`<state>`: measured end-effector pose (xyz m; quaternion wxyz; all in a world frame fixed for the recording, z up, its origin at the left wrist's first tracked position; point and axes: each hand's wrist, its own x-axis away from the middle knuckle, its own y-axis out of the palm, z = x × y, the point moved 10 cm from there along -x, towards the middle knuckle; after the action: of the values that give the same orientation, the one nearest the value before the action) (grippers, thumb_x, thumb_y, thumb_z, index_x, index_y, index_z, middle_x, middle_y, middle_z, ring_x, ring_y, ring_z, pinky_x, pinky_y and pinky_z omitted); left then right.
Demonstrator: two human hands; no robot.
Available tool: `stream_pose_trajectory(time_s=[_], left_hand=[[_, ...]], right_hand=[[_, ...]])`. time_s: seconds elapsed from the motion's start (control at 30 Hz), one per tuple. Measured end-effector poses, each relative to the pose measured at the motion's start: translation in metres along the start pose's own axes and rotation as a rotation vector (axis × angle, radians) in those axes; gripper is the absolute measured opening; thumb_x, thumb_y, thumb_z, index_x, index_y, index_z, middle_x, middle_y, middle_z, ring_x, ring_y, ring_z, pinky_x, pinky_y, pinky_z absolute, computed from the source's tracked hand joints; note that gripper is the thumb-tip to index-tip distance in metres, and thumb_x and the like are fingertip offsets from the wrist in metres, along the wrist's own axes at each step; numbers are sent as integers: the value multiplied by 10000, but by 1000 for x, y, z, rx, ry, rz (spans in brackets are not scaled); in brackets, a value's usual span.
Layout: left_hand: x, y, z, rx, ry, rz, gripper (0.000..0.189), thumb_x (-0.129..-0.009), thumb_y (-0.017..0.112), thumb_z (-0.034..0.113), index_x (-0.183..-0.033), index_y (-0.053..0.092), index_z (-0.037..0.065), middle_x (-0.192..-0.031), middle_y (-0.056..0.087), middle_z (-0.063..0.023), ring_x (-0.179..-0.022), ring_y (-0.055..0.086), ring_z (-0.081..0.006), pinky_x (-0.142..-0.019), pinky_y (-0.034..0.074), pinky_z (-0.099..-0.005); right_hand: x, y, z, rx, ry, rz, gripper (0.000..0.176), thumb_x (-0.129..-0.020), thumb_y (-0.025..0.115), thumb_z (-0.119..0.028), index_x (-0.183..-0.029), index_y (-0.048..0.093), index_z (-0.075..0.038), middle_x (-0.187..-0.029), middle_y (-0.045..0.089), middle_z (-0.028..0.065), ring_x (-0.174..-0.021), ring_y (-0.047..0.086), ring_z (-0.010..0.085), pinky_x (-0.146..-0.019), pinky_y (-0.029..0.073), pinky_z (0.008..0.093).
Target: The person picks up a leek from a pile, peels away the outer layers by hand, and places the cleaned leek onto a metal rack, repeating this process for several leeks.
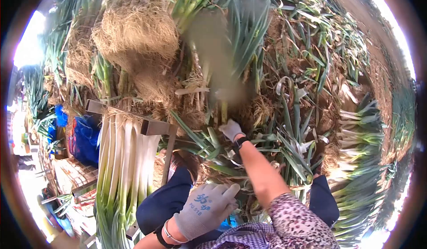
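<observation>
My right hand (231,129), in a pale glove with a dark band at the wrist, reaches forward to the base of a leek stalk (223,111) among the piled leeks; its fingertips are small and partly hidden there. My left hand (208,208), in a grey glove with blue print, is near my lap above my knee. Its fingers are bent and held together, and their undersides are hidden. Left of it, trimmed leeks with white shanks (126,151) lie side by side on a metal frame (155,127).
Root-covered leek bundles (135,33) are stacked ahead. Loose leaves (296,155) and roots litter the ground around my right arm. A long row of leeks (362,160) lies at the right. Blue netting (85,140) and a woven crate (73,175) stand at the left.
</observation>
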<state>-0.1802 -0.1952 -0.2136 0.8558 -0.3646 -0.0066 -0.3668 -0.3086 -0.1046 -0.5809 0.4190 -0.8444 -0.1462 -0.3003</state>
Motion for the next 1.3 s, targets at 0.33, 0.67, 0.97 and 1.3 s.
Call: stream_pose_trajectory(time_s=[0.33, 0.67, 0.97, 1.3], left_hand=[[7, 2, 6, -70, 105, 111, 336, -864, 673, 258, -1134, 602, 72, -879, 650, -108, -769, 630, -305, -676, 491, -410], [-66, 2, -15, 794, 20, 334, 343, -917, 650, 222, -1150, 557, -11, -999, 678, -104, -893, 669, -242, -717, 537, -345], [-54, 16, 3, 1586, 144, 290, 373, -917, 661, 205, -1227, 548, 32, -1059, 638, -65, -920, 655, -203, -778, 575, -355], [-39, -9, -13, 1418, 129, 435, 282, -886, 676, 108, -1124, 641, -39, -997, 682, -77, -825, 664, -184, -735, 551, -309]], right_hand=[[130, -84, 38, -1077, -50, -189, 338, -826, 719, -216, -1064, 658, 16, -952, 672, 60, -804, 613, 126, -724, 486, 289], [378, -149, 27, -513, -237, 163, 292, -846, 700, -246, -959, 555, -19, -781, 602, 51, -698, 580, 146, -623, 464, 303], [379, -163, -2, -495, -455, 379, 485, -830, 716, -200, -1222, 543, 28, -1071, 643, 169, -1030, 607, 265, -914, 464, 351], [338, -150, -74, -1125, -573, 178, 430, -784, 737, -30, -1177, 571, 21, -1035, 670, 53, -913, 621, 111, -836, 504, 271]])
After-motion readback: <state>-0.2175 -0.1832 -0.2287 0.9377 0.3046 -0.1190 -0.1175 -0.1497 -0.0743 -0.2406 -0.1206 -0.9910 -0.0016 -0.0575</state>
